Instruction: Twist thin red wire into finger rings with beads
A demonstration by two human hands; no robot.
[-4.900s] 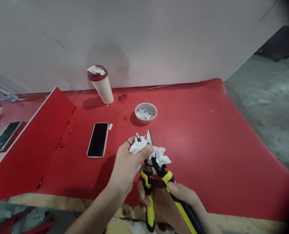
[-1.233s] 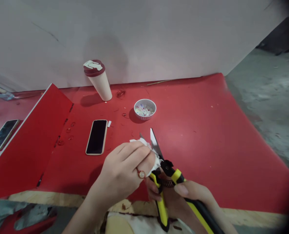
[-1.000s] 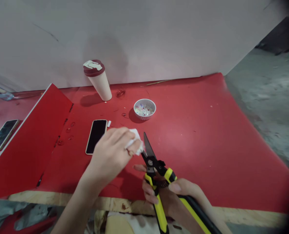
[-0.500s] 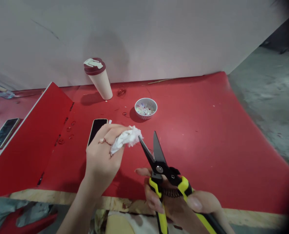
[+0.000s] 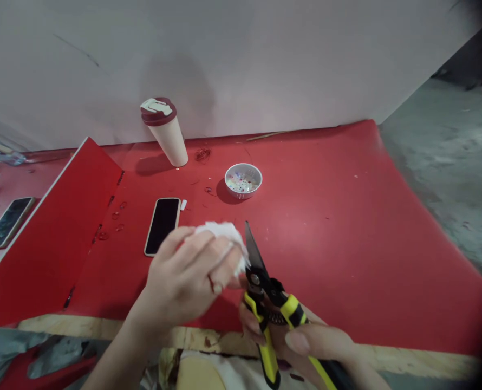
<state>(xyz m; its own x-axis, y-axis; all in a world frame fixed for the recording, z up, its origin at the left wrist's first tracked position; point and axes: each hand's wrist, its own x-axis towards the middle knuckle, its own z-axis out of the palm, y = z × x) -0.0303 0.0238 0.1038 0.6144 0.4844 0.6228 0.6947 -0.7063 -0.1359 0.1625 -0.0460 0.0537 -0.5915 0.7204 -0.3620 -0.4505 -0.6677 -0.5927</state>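
Note:
My right hand (image 5: 306, 346) grips the yellow-and-black handles of a pair of shears (image 5: 265, 292), blades pointing up and away over the red table (image 5: 346, 227). A crumpled white tissue (image 5: 225, 233) is bunched in my left hand (image 5: 188, 273), whose fingers are closed round it and press it against the left side of the blades. A ring shows on one left finger. The lower blade is partly hidden behind the tissue and fingers.
A phone (image 5: 162, 225) lies face up left of my hands. A small white bowl of coloured beads (image 5: 243, 180) sits beyond, and a cream cup with a dark red lid (image 5: 165, 132) stands by the wall. A red panel (image 5: 46, 227) slopes up at left, another phone (image 5: 5, 222) beyond it.
Half a second ago the tissue hand was held off to the left of the open blades. It has now come back onto the blades, which look closer together.

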